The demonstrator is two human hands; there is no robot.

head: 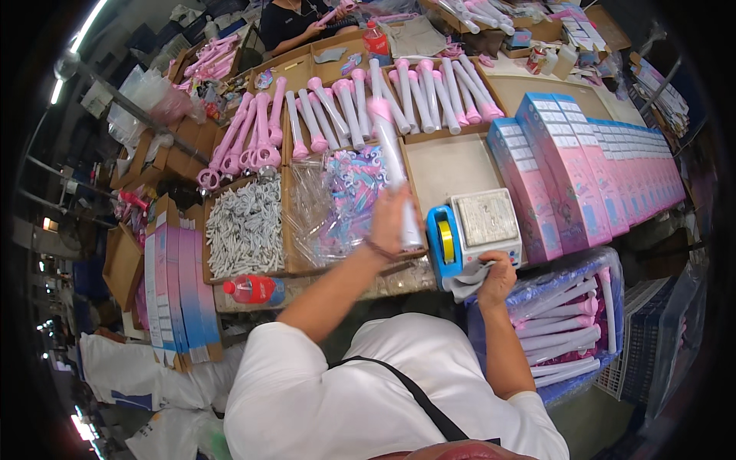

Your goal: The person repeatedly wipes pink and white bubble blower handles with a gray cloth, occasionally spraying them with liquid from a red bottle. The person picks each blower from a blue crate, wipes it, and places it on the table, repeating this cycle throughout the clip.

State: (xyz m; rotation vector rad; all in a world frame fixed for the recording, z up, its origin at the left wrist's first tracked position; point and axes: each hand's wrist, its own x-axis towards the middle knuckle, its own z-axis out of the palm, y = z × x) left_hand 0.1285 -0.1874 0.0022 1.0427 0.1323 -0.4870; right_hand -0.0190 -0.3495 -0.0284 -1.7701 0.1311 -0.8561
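My left hand (390, 221), blurred, grips a white plastic tube (392, 152) with a pink collar. The tube slants over a cardboard tray holding clear plastic pieces (310, 213) and colourful unicorn-pattern cutouts (356, 190). My right hand (495, 279) pinches a crumpled grey cloth (468, 280) at the table's front edge. Just beyond the cloth stands a blue tape dispenser (435, 241) with a yellow roll (445, 240). Touching its right side is a small white scale (514, 230) with a worn platform (489, 217).
White-and-pink tubes (428, 95) fill trays behind; pink handles (261, 126) lie left. A tray holds white cords (244, 224). Pink-blue boxes (566, 172) line the right. A red-capped bottle (253, 288) lies in front. A lined crate (560, 328) holds tubes. Another person (287, 26) works opposite.
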